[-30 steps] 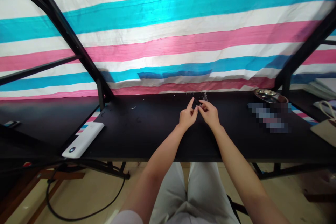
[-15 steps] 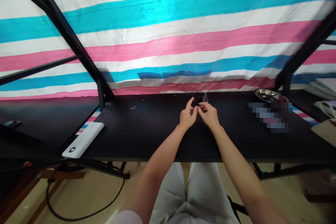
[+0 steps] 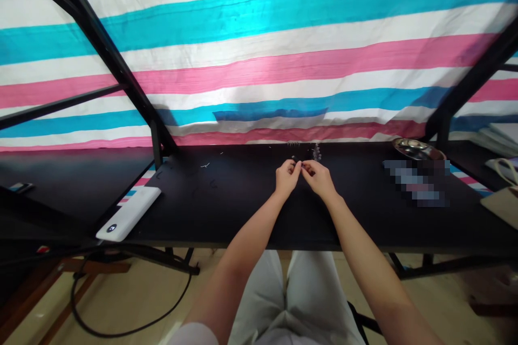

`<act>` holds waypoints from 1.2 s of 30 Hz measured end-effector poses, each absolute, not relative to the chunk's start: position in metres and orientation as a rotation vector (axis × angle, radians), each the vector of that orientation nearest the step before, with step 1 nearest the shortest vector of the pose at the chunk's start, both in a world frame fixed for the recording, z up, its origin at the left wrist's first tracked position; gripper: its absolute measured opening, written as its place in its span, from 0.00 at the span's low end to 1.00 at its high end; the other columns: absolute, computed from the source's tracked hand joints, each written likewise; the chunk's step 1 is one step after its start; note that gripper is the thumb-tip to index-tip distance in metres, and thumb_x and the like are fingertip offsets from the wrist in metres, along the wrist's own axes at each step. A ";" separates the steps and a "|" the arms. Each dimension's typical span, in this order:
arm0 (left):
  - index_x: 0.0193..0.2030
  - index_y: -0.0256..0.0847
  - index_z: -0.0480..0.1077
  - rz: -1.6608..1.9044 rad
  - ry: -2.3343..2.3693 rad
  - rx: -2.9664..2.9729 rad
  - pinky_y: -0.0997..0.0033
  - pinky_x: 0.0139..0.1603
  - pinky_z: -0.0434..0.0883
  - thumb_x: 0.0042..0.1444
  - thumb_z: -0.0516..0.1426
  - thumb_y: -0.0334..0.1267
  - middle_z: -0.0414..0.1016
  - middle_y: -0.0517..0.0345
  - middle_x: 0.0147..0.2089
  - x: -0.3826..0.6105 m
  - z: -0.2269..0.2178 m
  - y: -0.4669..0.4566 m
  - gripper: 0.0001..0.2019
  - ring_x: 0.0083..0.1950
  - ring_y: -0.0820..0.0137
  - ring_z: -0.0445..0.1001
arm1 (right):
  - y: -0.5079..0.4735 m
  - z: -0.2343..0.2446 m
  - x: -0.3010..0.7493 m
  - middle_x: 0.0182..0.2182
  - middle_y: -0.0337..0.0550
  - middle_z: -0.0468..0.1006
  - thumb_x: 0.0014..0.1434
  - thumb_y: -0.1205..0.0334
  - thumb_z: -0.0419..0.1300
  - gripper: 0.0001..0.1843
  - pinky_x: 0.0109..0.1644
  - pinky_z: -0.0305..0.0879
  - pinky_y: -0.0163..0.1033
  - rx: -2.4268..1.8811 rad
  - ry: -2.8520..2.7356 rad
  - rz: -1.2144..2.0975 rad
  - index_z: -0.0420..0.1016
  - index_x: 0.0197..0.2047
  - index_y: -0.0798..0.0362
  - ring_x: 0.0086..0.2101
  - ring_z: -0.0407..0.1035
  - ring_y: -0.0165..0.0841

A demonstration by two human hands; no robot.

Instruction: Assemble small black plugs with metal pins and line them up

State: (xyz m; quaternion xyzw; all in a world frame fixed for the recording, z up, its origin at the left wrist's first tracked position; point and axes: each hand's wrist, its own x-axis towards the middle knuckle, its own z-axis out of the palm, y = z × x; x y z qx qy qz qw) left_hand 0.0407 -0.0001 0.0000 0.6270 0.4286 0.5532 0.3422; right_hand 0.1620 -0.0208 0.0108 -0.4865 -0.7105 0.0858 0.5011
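Above the black tabletop [image 3: 243, 210], both my hands meet around a small dark piece [image 3: 295, 158] that is mostly covered by fingers; its kind does not show. My left hand [image 3: 286, 177] grips it with curled fingers and the thumb pressed near its right end. Pinched at that same end is my right hand [image 3: 318, 177], its fingertips touching those of the left. Just behind the hands lie a short cluster of small clear pieces [image 3: 317, 152] and a row of tiny pieces [image 3: 293, 143] along the back edge.
A white power bank [image 3: 129, 214] lies at the left edge, with a black cable [image 3: 133, 334] hanging below. At the right are a shiny metal dish [image 3: 418, 148] and a blurred-out patch. White scraps [image 3: 205, 165] lie left of centre. Striped sheeting [image 3: 259, 75] and black frame bars stand behind.
My left index finger, stretched out before, has curled in around the dark piece. Both hands have drawn slightly closer together and the piece is turned differently.
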 end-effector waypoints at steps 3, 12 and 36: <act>0.30 0.38 0.66 1.422 1.097 1.583 0.80 0.21 0.55 0.51 0.55 0.51 0.58 0.68 0.17 0.041 0.002 -0.001 0.16 0.19 0.81 0.56 | -0.021 0.011 0.162 0.27 0.42 0.71 0.57 0.57 0.52 0.11 0.31 0.64 0.36 -1.175 -1.711 0.195 0.71 0.37 0.54 0.25 0.64 0.29; 0.31 0.38 0.66 1.471 1.092 1.579 0.80 0.19 0.58 0.48 0.57 0.48 0.68 0.63 0.25 0.028 0.021 0.004 0.14 0.18 0.82 0.60 | -0.024 0.013 0.159 0.36 0.45 0.74 0.57 0.58 0.52 0.17 0.34 0.66 0.37 -1.098 -1.734 0.348 0.64 0.50 0.53 0.27 0.68 0.29; 0.34 0.42 0.74 0.671 2.371 1.625 0.68 0.40 0.67 0.45 0.58 0.44 0.77 0.49 0.39 -0.159 0.017 0.058 0.11 0.43 0.60 0.74 | -0.016 0.000 0.164 0.34 0.46 0.76 0.57 0.56 0.51 0.16 0.36 0.67 0.39 -1.264 -1.750 0.320 0.71 0.44 0.54 0.27 0.68 0.31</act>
